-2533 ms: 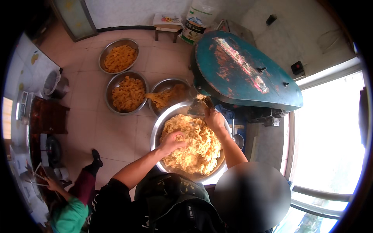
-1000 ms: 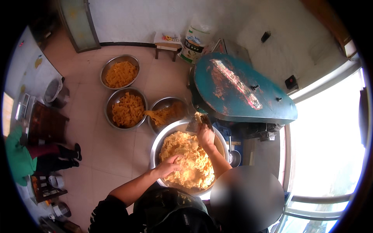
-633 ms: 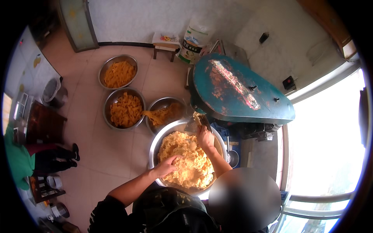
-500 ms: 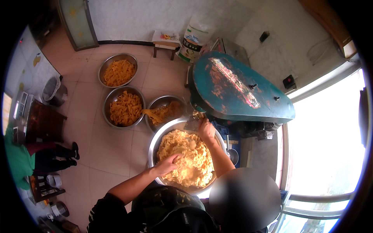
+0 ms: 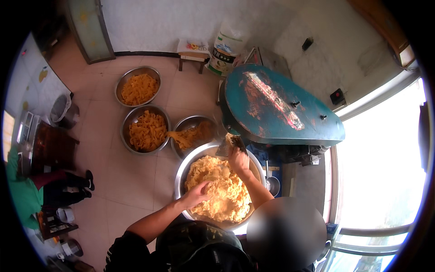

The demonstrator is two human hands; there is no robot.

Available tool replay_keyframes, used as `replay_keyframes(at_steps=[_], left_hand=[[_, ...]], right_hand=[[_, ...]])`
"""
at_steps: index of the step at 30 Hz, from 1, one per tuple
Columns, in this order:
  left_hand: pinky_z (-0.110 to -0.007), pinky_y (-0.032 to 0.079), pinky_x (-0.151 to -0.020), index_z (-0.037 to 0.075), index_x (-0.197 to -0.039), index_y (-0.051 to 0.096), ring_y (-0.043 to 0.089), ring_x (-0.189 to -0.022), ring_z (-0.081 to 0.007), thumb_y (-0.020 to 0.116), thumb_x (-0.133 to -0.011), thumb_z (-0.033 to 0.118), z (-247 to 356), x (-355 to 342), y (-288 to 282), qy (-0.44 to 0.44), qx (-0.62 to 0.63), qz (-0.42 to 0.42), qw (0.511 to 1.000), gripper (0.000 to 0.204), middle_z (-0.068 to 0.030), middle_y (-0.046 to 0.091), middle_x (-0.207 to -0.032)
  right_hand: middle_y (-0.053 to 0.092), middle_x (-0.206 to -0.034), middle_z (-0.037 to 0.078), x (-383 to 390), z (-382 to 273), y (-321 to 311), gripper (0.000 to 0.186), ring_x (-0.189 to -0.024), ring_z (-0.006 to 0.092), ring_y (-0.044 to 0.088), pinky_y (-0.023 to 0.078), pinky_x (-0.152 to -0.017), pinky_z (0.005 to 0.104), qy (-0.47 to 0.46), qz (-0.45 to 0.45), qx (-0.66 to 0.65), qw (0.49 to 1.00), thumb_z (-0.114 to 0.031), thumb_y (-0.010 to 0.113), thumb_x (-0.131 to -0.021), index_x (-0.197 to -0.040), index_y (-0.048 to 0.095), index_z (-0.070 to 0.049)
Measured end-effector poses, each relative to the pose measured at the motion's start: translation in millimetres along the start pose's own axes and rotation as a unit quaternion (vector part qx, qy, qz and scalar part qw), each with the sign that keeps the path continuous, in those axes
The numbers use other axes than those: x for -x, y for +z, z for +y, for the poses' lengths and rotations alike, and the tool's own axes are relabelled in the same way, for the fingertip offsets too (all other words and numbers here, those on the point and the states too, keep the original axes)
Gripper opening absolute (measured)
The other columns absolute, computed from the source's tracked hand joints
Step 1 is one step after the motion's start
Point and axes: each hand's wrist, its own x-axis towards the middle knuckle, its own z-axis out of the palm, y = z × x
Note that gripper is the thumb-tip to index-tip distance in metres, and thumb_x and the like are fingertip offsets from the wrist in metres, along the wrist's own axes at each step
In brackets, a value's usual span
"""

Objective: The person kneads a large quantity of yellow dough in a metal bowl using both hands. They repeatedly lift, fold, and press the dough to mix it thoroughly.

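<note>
A large steel bowl sits in front of me, heaped with pale yellow crumbly dough. My left hand rests on the near left side of the dough with its fingers spread. At the bowl's far rim my right hand grips a flat metal scraper, right under the edge of the teal machine. The scraper's blade points toward the smaller bowl behind.
Three steel bowls of orange strips stand on the tiled floor: one far, one in the middle, one touching the big bowl. A sack and a small stool stand by the wall. Another person's legs are at left.
My right hand has moved from the dough up to the far rim by the machine. My left hand has stayed on the dough. The person at left has shifted toward the left edge.
</note>
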Motion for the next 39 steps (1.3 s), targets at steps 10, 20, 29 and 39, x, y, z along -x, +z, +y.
replay_keyframes(at_steps=[10,20,29,39], left_hand=[[-0.031,0.051,-0.101,0.001,-0.158,0.031,0.059,-0.118,-0.0152,0.060,-0.095,-0.006,13,8,-4,-0.026,0.022,-0.001,0.999,0.070,-0.0082,0.055,-0.137],[-0.033,0.051,-0.103,0.002,-0.159,0.032,0.057,-0.125,-0.0202,0.068,-0.094,0.002,8,10,5,-0.009,-0.022,0.019,1.000,0.075,-0.0143,0.055,-0.141],[-0.035,0.058,-0.094,0.001,-0.155,0.032,0.066,-0.114,-0.0206,0.066,-0.098,0.002,18,-19,11,0.023,-0.095,0.021,0.995,0.066,-0.0154,0.059,-0.133],[-0.035,0.059,-0.076,0.000,-0.147,0.043,0.072,-0.098,-0.0253,0.074,-0.093,0.015,92,-151,35,0.031,-0.364,0.139,0.921,0.065,-0.0201,0.067,-0.121]], right_hand=[[0.073,-0.088,0.028,-7,-15,-27,0.041,-0.085,0.0461,0.073,0.058,-0.077,0.0553,0.052,-0.148,0.042,0.987,-0.040,0.050,-0.102,-0.111,0.068,-0.004],[0.075,-0.096,0.022,-10,-11,-18,0.036,-0.090,0.0429,0.073,0.059,-0.080,0.0543,0.021,-0.110,0.012,0.994,-0.037,0.050,-0.101,-0.114,0.071,-0.011],[0.073,-0.112,0.023,-17,-11,-29,0.041,-0.094,0.0409,0.074,0.060,-0.082,0.0508,0.076,-0.228,0.045,0.970,-0.029,0.045,-0.102,-0.141,0.055,-0.024],[0.074,-0.085,0.023,-6,62,2,0.043,-0.084,0.0381,0.075,0.061,-0.068,0.0506,0.101,-0.142,0.049,0.984,-0.049,0.053,-0.101,-0.101,0.072,-0.011]])
